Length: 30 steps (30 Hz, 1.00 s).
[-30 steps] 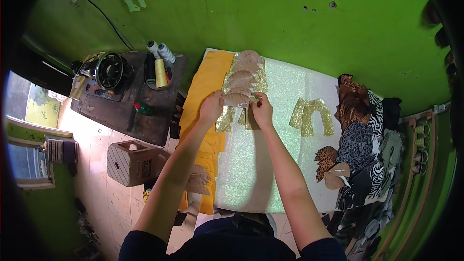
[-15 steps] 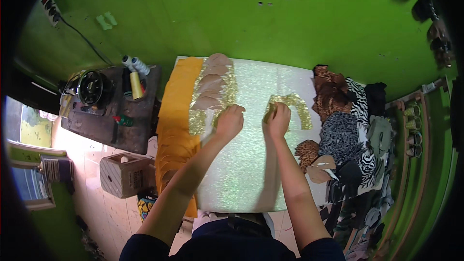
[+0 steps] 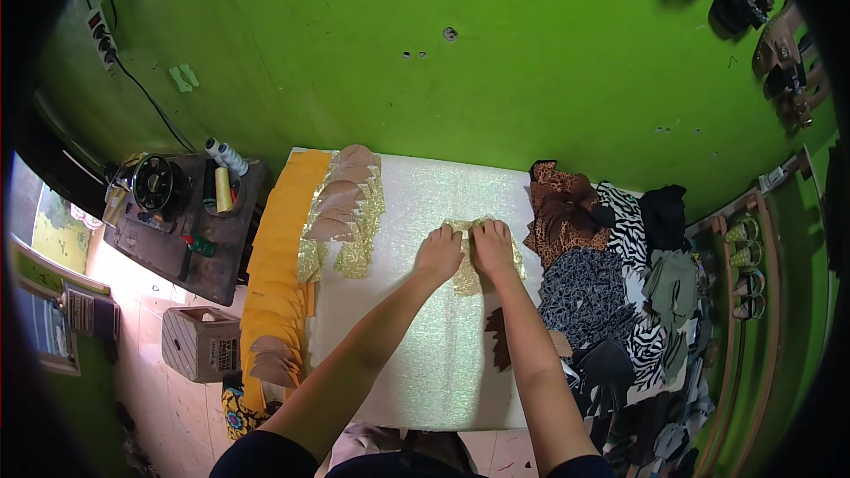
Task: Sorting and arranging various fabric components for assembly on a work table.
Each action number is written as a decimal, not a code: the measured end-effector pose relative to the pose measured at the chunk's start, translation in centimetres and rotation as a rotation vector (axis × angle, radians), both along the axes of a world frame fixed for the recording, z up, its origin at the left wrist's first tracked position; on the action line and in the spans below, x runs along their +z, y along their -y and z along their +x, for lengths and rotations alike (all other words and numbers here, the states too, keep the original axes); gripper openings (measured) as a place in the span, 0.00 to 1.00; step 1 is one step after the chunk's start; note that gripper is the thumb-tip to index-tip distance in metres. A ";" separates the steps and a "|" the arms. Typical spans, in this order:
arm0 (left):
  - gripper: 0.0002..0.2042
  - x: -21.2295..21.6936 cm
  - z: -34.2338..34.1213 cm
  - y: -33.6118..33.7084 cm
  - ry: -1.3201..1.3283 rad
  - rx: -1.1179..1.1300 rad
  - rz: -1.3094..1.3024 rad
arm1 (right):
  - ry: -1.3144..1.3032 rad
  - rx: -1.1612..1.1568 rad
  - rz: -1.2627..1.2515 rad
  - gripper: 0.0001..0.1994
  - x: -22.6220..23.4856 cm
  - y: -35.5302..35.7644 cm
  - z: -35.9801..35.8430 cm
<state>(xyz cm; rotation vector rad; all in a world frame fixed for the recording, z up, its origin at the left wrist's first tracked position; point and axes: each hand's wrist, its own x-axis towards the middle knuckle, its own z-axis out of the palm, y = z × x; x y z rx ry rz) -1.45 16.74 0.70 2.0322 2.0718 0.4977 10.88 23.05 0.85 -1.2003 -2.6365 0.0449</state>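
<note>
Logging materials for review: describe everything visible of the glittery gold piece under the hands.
The glittery gold piece looks like thin sheet material. One strip points toward the wearer between the left hand and right hand; another part shows to the right. Both hands' fingers touch its far edge, hiding much of it. It's over shimmering white sheeting; flatness is unclear.

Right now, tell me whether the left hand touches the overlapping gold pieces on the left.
Apart. The head view shows pale glittery surface plainly between the left hand and the overlapping gold pieces.
</note>
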 end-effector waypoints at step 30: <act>0.10 6.9 -0.4 12.8 0.588 0.108 -0.078 | -0.248 0.248 -0.784 0.10 8.5 8.3 7.2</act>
